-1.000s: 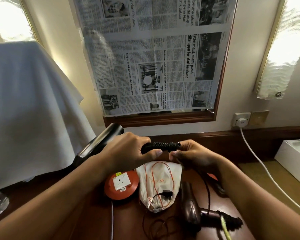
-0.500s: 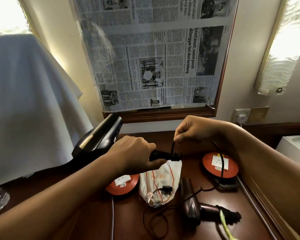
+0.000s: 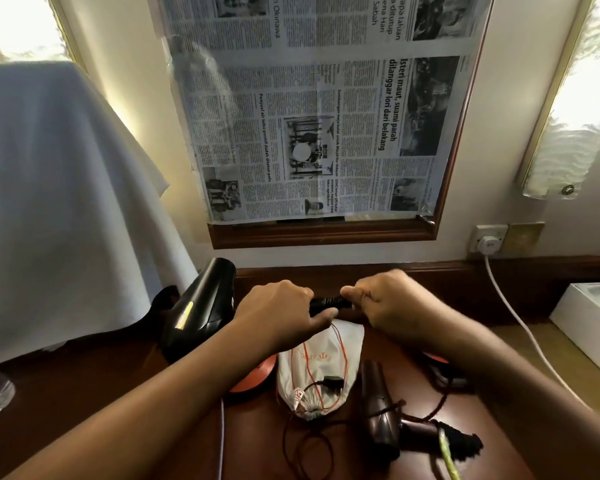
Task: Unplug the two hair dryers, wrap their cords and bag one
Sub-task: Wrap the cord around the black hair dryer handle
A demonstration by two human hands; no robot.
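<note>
The right hand (image 3: 392,306) has dropped from its raised place half a second ago and now sits level with the left hand (image 3: 281,315), the two close together with only a short ribbed stub between them. Both are curled tight on the black dryer (image 3: 201,306): the left grips its handle, the right pinches the ribbed cord sleeve (image 3: 329,301) at the handle's end. The view has also swung down, so the two orange discs are half hidden now.

Two dryers show. The black one is held above the desk (image 3: 101,393) at 10 o'clock from the white bag (image 3: 321,368); the brown dryer (image 3: 381,414) lies on the desk at 4 o'clock from the bag. One bag, lying flat, drawstring mouth toward the viewer, with a small black plug (image 3: 333,380) on it. Of the two orange discs, the left one (image 3: 257,377) peeks out under the left forearm at 9 o'clock from the bag, and the right one (image 3: 437,360) is a sliver under the right wrist at 3 o'clock.

The black dryer's cord past the right hand is hidden. A thin dark cord (image 3: 305,445) loops on the desk at 6 o'clock from the bag; which dryer it belongs to I cannot tell. The brown dryer's handle end blurs into a dark tangle with a yellow-green strip (image 3: 445,455). One white cable (image 3: 520,323) runs from the wall socket (image 3: 489,239) at 2 o'clock. A white cloth (image 3: 59,202) covers something at 9 o'clock.
</note>
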